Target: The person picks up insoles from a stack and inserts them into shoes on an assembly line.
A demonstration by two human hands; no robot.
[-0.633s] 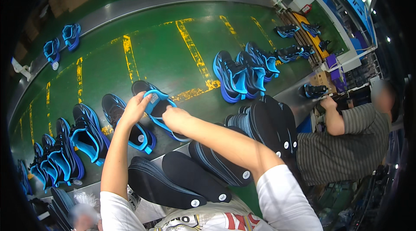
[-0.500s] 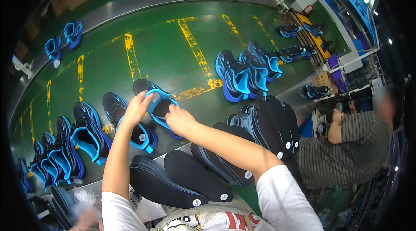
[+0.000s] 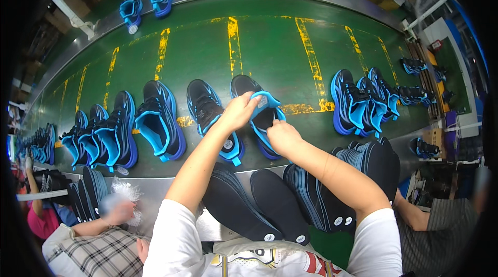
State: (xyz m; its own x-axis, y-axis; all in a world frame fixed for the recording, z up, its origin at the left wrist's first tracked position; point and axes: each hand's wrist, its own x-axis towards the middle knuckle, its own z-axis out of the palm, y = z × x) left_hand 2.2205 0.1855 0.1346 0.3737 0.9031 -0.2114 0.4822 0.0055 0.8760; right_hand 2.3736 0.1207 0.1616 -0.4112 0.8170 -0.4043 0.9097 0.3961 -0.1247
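Note:
My left hand [image 3: 240,112] pinches the light blue padded tongue of a black and blue sneaker [image 3: 245,85] on the green conveyor belt. The fingers of my right hand [image 3: 283,137] reach into that sneaker's opening, at the edge of its dark inside; their tips are partly hidden, and what they grip, if anything, does not show. Just left of it stands another sneaker [image 3: 203,98] with a round white sticker at its heel. Nearer my body lie black insoles [image 3: 280,207] with round white stickers, some of them in stacks [image 3: 236,201].
More sneakers [image 3: 158,116] line the belt [image 3: 207,43] to the left, and several [image 3: 346,100] stand to the right. Two shoes [image 3: 162,2] rest on the far metal rim. Co-workers sit close by: a plaid sleeve [image 3: 98,251] at left, a striped shirt [image 3: 441,235] at right.
The whole view has swung left, so the shoes and hands appear farther right. Both hands stay at the same sneaker, the left on its tongue and the right in its opening.

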